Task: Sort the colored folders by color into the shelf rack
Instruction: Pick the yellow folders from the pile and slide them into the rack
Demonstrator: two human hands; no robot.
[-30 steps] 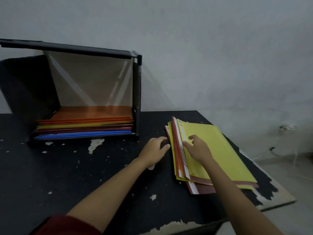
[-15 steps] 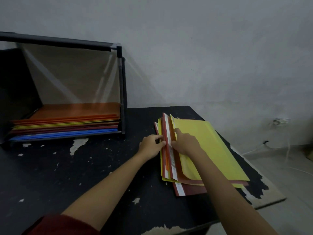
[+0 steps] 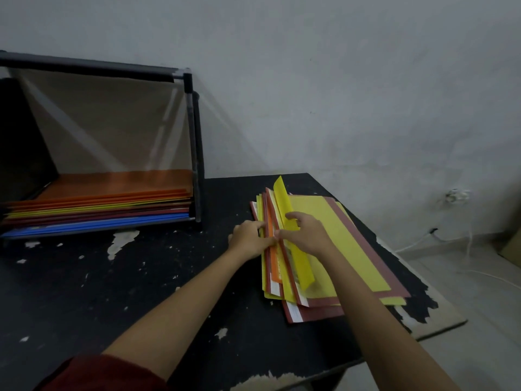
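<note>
Peeling one folder off a loose pile (image 3: 315,309) looks like the step in hand, and it probably goes best if the lift stays at the spine edge while the rest is pinned flat. The right grip (image 3: 307,235) is closed on the yellow folder (image 3: 298,261), thumb under its left edge and fingers over the top, so that edge stands up off the pile while its right side lies flat. The left grip (image 3: 249,239) is curled against the pile's left edge, fingertips nipping the spines just beside the right thumb; it should bear down there, since these thin, slick covers are likely to slide and drag a neighbour along. An orange folder (image 3: 275,258) shows as a narrow strip right under the raised edge, so I would check that only one sheet has been caught before carrying it left. The pile sits on the right side of the table (image 3: 112,277), fanned and uneven, with yellow and dark red covers and white label strips along the spines. The shelf rack (image 3: 194,148) stands at the far left against the wall, well apart from the pile, already holding flat bands of orange on top, then yellow, dark red and blue at the bottom; the yellow one should go in with the yellow band.
</note>
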